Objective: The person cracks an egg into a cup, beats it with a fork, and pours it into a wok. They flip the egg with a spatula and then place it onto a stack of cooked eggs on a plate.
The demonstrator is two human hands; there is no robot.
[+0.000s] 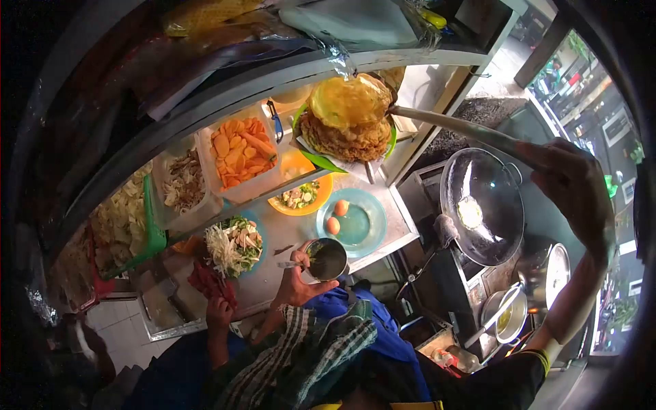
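Note:
My right hand (572,186) is raised at the right and grips the end of a long metal spatula (451,125). Its blade reaches left to a fried egg patty (347,101) lying on top of a stack of patties (345,137) on a green plate (316,160). Below my hand is a dark wok (482,205) with a little oil and a pale scrap in it. My left hand is out of sight. A co-worker in a checked sleeve holds a metal cup (326,260) in one hand (295,281) and has the other hand (219,313) by a red cloth (210,281).
On the steel counter (389,229) sit a blue plate with two eggs (352,224), an orange bowl of chopped greens (299,197) and a bowl of shredded vegetables (234,246). Tubs of orange crackers (240,152) and shredded food (181,183) stand behind. Pots (547,273) stand beside the wok.

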